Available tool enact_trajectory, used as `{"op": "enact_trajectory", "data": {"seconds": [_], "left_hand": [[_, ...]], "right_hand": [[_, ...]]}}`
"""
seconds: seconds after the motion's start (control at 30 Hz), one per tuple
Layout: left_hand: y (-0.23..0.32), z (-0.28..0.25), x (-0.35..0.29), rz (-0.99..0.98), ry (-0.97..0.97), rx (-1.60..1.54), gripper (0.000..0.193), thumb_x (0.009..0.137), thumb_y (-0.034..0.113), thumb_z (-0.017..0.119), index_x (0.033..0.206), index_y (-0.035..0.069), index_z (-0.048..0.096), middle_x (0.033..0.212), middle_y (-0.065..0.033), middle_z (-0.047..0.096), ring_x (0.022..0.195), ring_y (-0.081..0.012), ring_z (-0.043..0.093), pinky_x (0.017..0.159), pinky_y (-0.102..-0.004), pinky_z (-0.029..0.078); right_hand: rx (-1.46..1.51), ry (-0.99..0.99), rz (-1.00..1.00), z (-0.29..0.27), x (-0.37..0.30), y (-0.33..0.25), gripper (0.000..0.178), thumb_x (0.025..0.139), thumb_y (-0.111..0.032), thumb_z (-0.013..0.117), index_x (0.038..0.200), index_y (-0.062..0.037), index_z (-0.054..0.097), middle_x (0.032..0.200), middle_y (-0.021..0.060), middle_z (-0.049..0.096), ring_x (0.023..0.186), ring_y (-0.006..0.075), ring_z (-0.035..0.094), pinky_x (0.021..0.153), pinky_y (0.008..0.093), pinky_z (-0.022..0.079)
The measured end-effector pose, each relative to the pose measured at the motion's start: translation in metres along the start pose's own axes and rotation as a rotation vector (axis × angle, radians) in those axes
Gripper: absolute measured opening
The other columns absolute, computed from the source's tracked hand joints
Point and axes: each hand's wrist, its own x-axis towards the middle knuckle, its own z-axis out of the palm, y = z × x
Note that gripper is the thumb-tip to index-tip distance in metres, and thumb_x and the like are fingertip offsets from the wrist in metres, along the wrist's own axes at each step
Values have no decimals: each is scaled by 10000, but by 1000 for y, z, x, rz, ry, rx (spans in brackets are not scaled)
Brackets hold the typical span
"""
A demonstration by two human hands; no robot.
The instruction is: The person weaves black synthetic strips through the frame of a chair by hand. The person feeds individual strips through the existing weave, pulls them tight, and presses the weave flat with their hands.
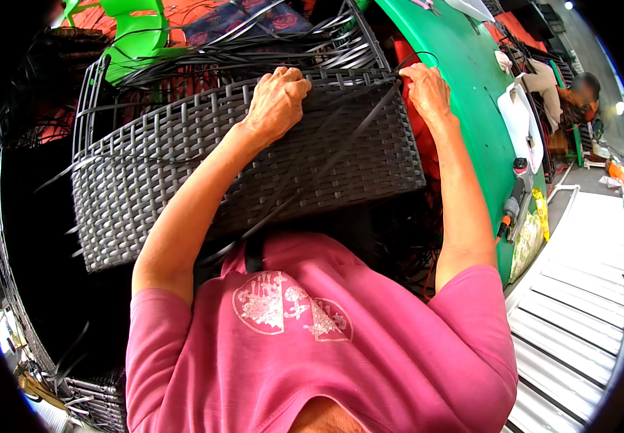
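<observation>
We're looking at a dark grey woven panel (290,148) lying right in front of the pink shirt (319,361), and both hands are working along its far side. The left grip (279,101) is sitting at the middle of the panel's upper edge, fingers curling narrowly over the rim and holding it. Over at the panel's upper right corner, the right grip (430,90) is bending its fingers close together, a thin black strand (431,55) looping beside the fingertips; we're not managing to tell whether it's pinching the strand or the corner itself. A flat dark strip (370,120) is running diagonally across the panel's face, down from that same corner. Just beyond the panel we're seeing loose strips (247,54) tangling, with a rose-patterned blue cloth (243,23) lying behind them and a bright green chair (135,29) standing past the panel's upper left. To the panel's right, a green bench (471,137) is curving away, carrying white sheets (521,123) and, nearer its edge, a grey power tool (518,193). Farther right of the panel, a white slatted frame (579,289) is stretching out, and well beyond, another person (583,101) is showing small.
</observation>
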Motion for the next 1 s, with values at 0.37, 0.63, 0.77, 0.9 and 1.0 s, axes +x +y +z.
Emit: {"op": "enact_trajectory", "data": {"seconds": [0.37,0.63,0.77,0.9,1.0], "left_hand": [[22,49,66,-49,-24,-163,107,768,82,550,809,46,643,888,-97,618,902,-295,577,758,-397,477],[17,53,59,-47,60,-114,106,770,120,580,800,40,642,940,-97,608,929,-288,569,795,-378,462],[-4,4,3,-27,138,-37,87,747,112,650,805,51,667,1098,-126,565,1058,-325,491,874,-420,414],[-33,-35,-37,-165,205,110,129,741,141,674,831,49,663,1164,-128,529,1132,-345,436,924,-440,383],[-65,-81,-75,-283,125,231,142,782,168,646,869,56,657,1204,-126,503,1173,-344,404,950,-437,365]], "right_hand": [[-277,-173,-304,-30,45,23,46,697,-144,666,689,-122,627,717,53,602,818,265,553,652,422,400],[-7,334,-193,-39,45,19,134,717,-121,656,845,-129,620,919,53,587,957,215,525,752,409,407],[569,500,225,24,64,-3,126,798,-136,637,874,-37,617,940,120,620,757,252,622,699,348,477],[1505,322,1086,76,55,24,412,869,-266,524,1206,-49,431,1158,148,558,798,275,643,525,319,476],[1441,411,1115,69,42,8,602,918,-461,353,1210,63,388,1134,214,538,808,295,632,648,394,531]]}}
